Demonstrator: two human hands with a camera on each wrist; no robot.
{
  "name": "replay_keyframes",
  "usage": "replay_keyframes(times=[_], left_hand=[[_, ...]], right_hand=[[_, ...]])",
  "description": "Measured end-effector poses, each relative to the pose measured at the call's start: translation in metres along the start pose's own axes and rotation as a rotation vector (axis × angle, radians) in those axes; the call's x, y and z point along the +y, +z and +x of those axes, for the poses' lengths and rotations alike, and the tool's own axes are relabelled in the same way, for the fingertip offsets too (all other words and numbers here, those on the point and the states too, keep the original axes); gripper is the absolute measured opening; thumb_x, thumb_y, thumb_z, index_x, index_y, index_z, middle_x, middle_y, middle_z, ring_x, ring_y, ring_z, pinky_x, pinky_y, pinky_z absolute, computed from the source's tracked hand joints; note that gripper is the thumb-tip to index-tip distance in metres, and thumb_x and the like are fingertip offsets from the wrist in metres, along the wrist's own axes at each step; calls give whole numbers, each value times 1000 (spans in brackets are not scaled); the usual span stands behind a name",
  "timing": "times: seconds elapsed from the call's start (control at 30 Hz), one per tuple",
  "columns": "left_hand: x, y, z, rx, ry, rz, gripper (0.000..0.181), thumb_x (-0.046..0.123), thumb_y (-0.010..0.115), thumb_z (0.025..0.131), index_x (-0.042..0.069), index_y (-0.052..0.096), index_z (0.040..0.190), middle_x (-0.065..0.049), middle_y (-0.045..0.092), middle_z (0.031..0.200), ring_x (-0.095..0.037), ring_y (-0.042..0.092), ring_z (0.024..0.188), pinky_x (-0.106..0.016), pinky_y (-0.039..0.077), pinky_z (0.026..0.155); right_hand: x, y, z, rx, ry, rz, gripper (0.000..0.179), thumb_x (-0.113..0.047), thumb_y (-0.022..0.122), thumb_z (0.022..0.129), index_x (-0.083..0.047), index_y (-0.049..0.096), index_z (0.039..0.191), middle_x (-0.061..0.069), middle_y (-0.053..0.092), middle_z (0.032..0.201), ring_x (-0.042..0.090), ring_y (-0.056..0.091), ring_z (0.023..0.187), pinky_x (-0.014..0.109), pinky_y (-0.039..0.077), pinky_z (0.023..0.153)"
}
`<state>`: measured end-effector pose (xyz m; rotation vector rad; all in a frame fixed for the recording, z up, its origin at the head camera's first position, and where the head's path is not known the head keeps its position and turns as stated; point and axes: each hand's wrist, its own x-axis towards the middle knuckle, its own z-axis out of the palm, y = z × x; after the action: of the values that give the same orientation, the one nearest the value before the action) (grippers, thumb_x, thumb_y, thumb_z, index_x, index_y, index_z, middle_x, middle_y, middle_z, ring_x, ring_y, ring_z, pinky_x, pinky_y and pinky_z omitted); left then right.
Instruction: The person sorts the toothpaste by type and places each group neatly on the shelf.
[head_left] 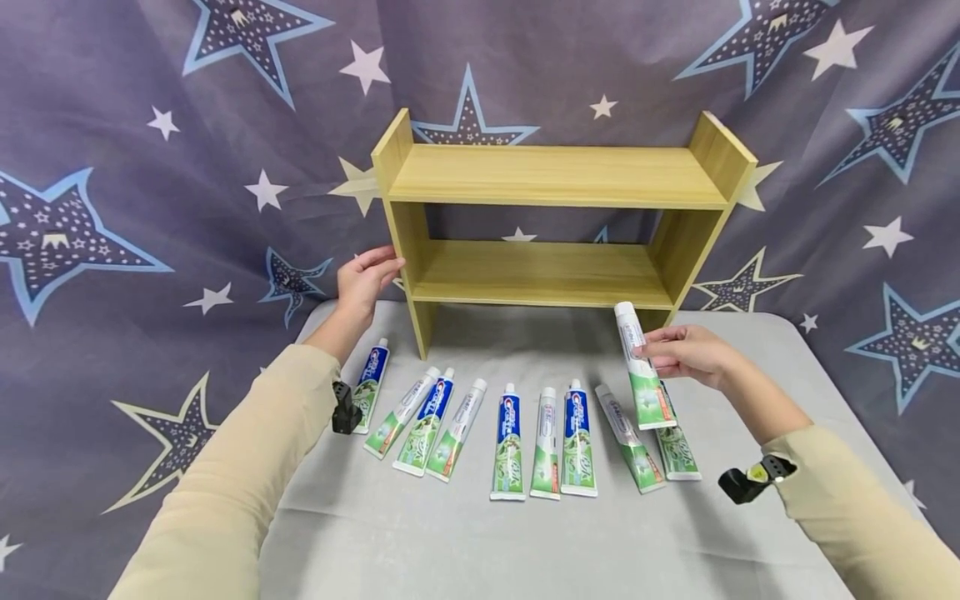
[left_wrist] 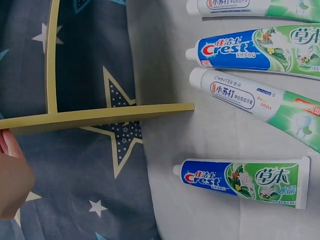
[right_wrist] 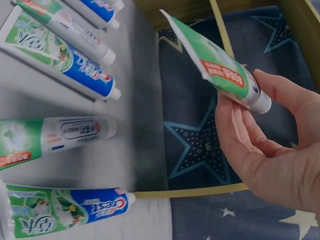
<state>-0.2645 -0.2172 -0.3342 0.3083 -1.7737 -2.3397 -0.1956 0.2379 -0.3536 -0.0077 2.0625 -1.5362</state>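
Between the thumb and fingers of my right hand is a white and green toothpaste tube, lifted off the table with its cap up. The right wrist view shows the same tube pinched near its cap end. My left hand touches the left side panel of a wooden two-tier shelf and holds no tube. In the left wrist view, part of that hand shows against the panel; some fingers are hidden behind it.
Several tubes lie in a row before the shelf, including a blue and green Crest tube and a white and green tube. Another Crest tube lies partly under the held one. A star-patterned curtain hangs behind the grey-covered table.
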Motion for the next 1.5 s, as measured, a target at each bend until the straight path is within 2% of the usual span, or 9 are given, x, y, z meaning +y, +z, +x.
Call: replay_keyframes(times=[0.13, 0.23, 0.37, 0.43, 0.5, 0.6, 0.7, 1.2, 1.5], left_hand=[[1, -1, 0, 0, 3, -16, 28, -9, 66, 82, 18, 70, 78, 9, 71, 77, -2, 69, 71, -20, 58, 85], [2, -1, 0, -1, 6, -25, 29, -10, 66, 82, 18, 70, 77, 9, 71, 75, -2, 69, 70, -17, 59, 79], [2, 0, 0, 0, 7, -21, 28, -11, 66, 82, 17, 69, 78, 9, 70, 74, -2, 69, 69, -13, 59, 72], [2, 0, -1, 1, 4, -15, 28, -10, 66, 82, 17, 69, 78, 9, 70, 75, -2, 69, 70, -13, 59, 73], [2, 0, -1, -1, -4, -13, 27, -10, 65, 82, 17, 69, 79, 9, 70, 75, -2, 69, 70, -16, 59, 81], [2, 1, -2, -2, -6, 8, 26, -9, 66, 83, 17, 68, 81, 10, 70, 76, -1, 69, 70, -27, 54, 97], [2, 0, -2, -10, -8, 15, 24, -9, 65, 83, 16, 66, 83, 10, 70, 76, -1, 69, 70, -36, 47, 107], [4, -1, -2, -30, -3, 18, 22, -9, 65, 84, 14, 66, 86, 10, 69, 77, -1, 69, 71, -41, 44, 110], [5, -2, -2, -42, -20, 17, 24, -9, 64, 84, 15, 65, 85, 10, 69, 79, -1, 68, 71, -37, 44, 109]], right_hand=[[-9, 0, -2, -2, -16, 41, 20, -12, 59, 92, -6, 53, 111, -13, 69, 78, -1, 63, 69, 17, 58, 74], [-14, 0, -4, -16, -21, 72, 8, -10, 58, 93, -13, 59, 100, -12, 70, 78, 0, 64, 68, 17, 58, 74], [-19, -1, -7, -47, -35, 122, 16, -8, 52, 96, -19, 62, 91, -10, 71, 79, 1, 66, 69, 19, 59, 73], [-23, -1, -9, -60, -41, 139, 18, -7, 50, 96, -19, 63, 90, -9, 71, 80, 1, 67, 70, 19, 59, 73], [-27, -1, -10, -64, -40, 148, 17, -7, 51, 96, -18, 63, 90, -8, 71, 80, 2, 67, 70, 19, 60, 72], [-35, -1, -14, -68, -40, 149, 15, -9, 52, 95, -17, 63, 91, -7, 71, 81, 3, 68, 72, 19, 60, 73], [-42, -1, -17, -68, -37, 146, 16, -9, 51, 96, -17, 64, 89, -7, 71, 80, 3, 68, 72, 19, 60, 72], [-76, -5, -30, -61, -46, 159, 16, -11, 50, 97, -15, 64, 90, -5, 70, 84, 5, 67, 75, 20, 60, 71], [-95, -7, -41, -69, -55, 200, 18, -11, 51, 97, -14, 68, 89, -2, 70, 87, 7, 67, 76, 21, 61, 71]])
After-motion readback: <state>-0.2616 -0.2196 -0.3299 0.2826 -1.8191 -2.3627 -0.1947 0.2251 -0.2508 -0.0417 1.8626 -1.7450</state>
